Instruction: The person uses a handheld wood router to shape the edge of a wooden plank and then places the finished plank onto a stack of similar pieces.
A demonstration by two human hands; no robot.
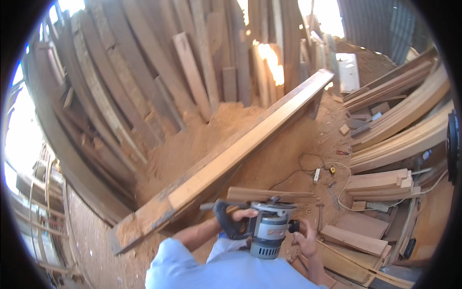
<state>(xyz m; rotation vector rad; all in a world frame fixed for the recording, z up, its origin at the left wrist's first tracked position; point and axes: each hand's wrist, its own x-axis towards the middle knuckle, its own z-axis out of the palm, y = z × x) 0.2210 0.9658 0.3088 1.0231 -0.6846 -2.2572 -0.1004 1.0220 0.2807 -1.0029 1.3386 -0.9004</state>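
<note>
A grey-blue handheld router (269,231) with a black D-shaped handle is held close in front of my body, its vented motor end toward me. My left hand (240,215) is closed round the D-handle, with the thumb toward the motor body. On the other side, my right hand (306,239) has its fingers at the black side knob, curled about it. Just beyond the router, a long light wooden board (226,169) lies on a narrow bench (126,236) that runs from near left to far right. The router is apart from this board. Its bit cannot be made out.
Tall planks (144,62) lean along the back and left. Sawdust (216,125) covers the ground. To the right are stacked boards (380,185), a pale cable (344,180), a white power strip (316,175) and a red-handled tool (343,153). A loose plank (269,194) lies beyond the router.
</note>
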